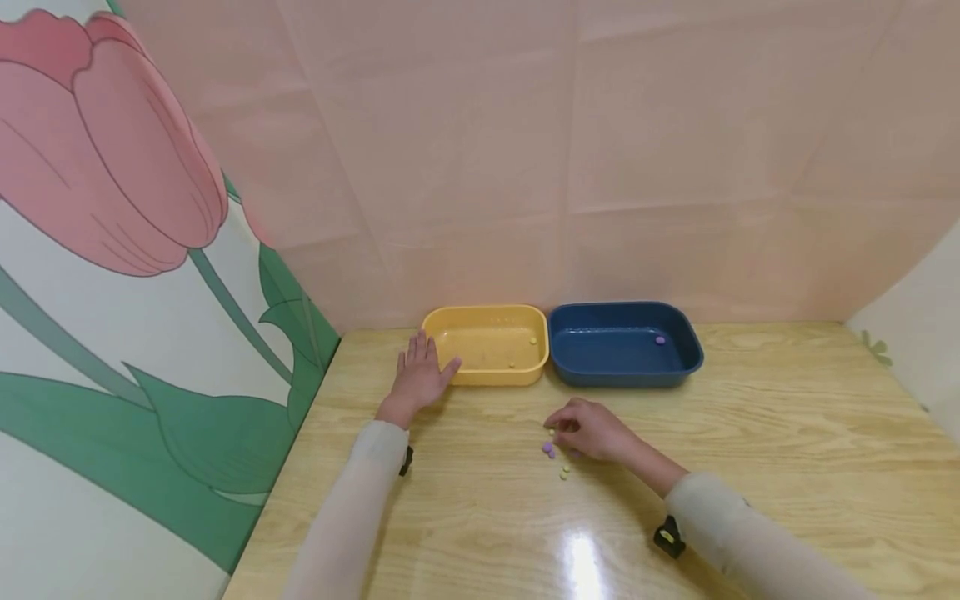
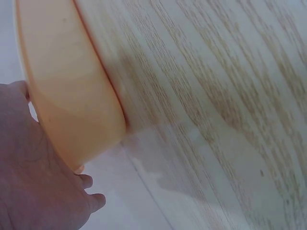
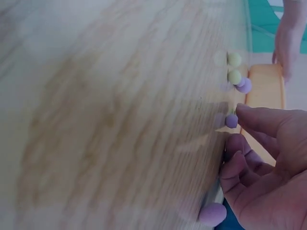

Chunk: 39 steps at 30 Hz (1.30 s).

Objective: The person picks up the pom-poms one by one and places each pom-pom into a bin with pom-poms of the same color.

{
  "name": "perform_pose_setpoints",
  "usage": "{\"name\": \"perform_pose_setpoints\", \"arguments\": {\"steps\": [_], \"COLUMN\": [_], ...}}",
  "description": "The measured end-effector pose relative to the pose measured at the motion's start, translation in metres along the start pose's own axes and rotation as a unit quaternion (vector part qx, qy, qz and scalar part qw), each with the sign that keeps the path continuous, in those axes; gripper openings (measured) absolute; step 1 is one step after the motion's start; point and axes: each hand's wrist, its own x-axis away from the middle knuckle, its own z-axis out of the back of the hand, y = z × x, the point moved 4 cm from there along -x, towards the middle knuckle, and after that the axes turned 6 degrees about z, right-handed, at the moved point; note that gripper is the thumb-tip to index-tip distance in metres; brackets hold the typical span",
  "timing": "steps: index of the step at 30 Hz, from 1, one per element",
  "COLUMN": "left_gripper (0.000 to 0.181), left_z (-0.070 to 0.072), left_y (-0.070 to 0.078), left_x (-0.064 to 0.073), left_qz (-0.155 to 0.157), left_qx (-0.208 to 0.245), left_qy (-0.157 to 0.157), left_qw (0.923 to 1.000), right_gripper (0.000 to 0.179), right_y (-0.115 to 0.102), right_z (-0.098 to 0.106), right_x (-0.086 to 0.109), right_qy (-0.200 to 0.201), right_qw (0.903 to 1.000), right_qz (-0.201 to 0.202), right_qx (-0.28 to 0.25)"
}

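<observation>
My left hand (image 1: 422, 379) rests on the left end of a yellow tray (image 1: 486, 379), its fingers spread; in the left wrist view the hand (image 2: 41, 167) lies along the rim. Over the table, my right hand (image 1: 592, 429) reaches down with bent fingers around a small yellow ball (image 1: 552, 432). In the right wrist view a gap shows between thumb and index finger of that hand (image 3: 273, 163), with a purple ball (image 3: 231, 120) seen there. Two purple balls (image 1: 547, 447) sit beside the fingertips, and two yellow balls (image 1: 565, 472) lie nearer the front.
Right of the yellow tray stands a dark blue tray (image 1: 626, 377) holding one purple ball (image 1: 660, 340). Inside the yellow tray are two yellow balls (image 1: 533, 341). A pink cloth (image 1: 480, 167) hangs behind the trays. Another purple ball (image 3: 212, 214) lies below the right hand.
</observation>
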Motion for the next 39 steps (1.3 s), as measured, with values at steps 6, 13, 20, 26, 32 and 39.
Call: {"name": "perform_pose_setpoints", "arguments": {"steps": [6, 13, 20, 26, 32, 39], "left_gripper": [0.093, 0.093, 0.086, 0.087, 0.088, 0.087], "left_z": [-0.002, 0.0, 0.0, 0.001, 0.0, 0.003], "left_y": [-0.001, -0.001, 0.001, 0.002, 0.002, 0.002], "left_x": [0.0, 0.001, 0.001, 0.001, -0.001, -0.001], "left_qz": [0.001, 0.001, -0.001, 0.001, -0.002, 0.0], "left_qx": [-0.008, -0.003, 0.01, 0.009, 0.003, -0.001], "left_qy": [-0.005, -0.005, -0.004, -0.006, -0.003, -0.003], "left_qw": [1.0, 1.0, 0.9999, 0.9999, 1.0, 1.0], "right_gripper": [0.016, 0.007, 0.007, 0.007, 0.009, 0.01], "right_y": [-0.002, -0.003, -0.002, -0.003, -0.005, -0.01], "right_z": [-0.004, -0.003, -0.001, 0.005, 0.013, 0.024], "right_x": [-0.002, -0.004, -0.003, -0.003, -0.007, -0.013], "right_qy": [0.013, 0.013, 0.013, 0.02, 0.036, 0.042], "right_qw": [0.9995, 0.9992, 0.9996, 0.9991, 0.999, 0.9989], "right_qz": [0.012, -0.007, -0.026, -0.036, -0.024, -0.015], "right_qx": [0.027, 0.037, 0.004, -0.014, 0.012, 0.017]}}
